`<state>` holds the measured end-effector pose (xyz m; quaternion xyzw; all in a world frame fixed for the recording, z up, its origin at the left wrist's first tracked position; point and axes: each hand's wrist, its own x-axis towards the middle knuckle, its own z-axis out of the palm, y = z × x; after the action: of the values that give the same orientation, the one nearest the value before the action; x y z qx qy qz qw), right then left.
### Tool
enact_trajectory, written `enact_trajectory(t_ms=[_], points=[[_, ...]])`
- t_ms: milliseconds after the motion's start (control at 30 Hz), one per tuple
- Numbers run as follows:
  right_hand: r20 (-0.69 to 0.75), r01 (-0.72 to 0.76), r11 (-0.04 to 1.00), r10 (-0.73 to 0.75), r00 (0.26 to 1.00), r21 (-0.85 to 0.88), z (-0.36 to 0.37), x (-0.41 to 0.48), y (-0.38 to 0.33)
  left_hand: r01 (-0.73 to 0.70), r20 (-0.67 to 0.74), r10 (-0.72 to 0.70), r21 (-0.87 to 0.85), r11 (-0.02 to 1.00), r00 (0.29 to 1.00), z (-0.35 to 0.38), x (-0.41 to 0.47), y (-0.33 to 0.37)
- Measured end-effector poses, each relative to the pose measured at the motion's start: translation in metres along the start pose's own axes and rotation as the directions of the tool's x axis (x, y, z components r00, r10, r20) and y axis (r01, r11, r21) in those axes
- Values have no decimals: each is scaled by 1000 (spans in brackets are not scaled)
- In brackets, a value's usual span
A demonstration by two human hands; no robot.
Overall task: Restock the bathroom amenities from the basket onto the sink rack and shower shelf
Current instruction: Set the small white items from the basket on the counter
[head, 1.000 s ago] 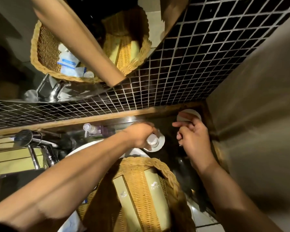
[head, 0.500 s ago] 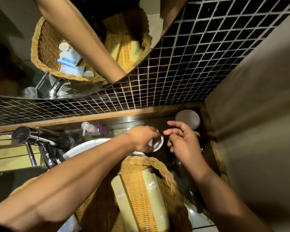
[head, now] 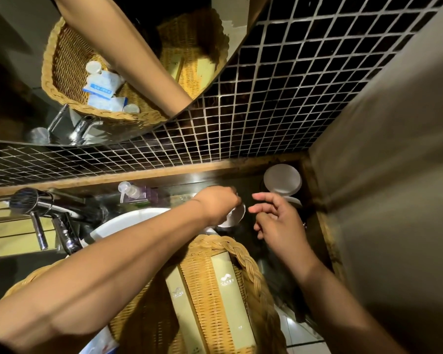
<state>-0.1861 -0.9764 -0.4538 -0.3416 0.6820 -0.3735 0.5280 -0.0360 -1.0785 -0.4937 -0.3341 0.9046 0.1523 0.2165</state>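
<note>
One white item (head: 235, 215) is being gripped mid-frame by the left hand (head: 216, 205), likely for placing. The right hand (head: 276, 221) is hovering loose, empty.

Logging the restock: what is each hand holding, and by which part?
The left hand grips a small white round container at its left edge; right hand holds nothing.

white logo mark with tiny print below it, too small to read, on two pale green boxes (head: 229, 290) in the wicker basket (head: 244, 258), blue label strip, illegible, on white packet (head: 100, 88) reflected in mirror (head: 13, 108)
</note>
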Motion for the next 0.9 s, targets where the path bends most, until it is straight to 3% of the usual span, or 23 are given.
enact_trajectory(t_ms=[367,500,733,800,900], points=[[29,24,998,-23,999,-54,6,-3,-2,64,-87,-71,-87,994,994,5,-2,1],[0,42,982,-43,999,-183,12,1,-3,106,-96,-120,-144,984,988,4,-12,-3],[96,87,918,-54,994,-387,19,0,-10,166,-101,-194,-232,958,976,-9,-59,-10],[101,122,895,-86,991,-428,22,-8,-20,190,-134,-228,-249,950,964,-22,-82,-12],[114,239,830,-211,971,-504,29,-26,-38,178,-293,-251,-255,950,923,-39,-126,-12]])
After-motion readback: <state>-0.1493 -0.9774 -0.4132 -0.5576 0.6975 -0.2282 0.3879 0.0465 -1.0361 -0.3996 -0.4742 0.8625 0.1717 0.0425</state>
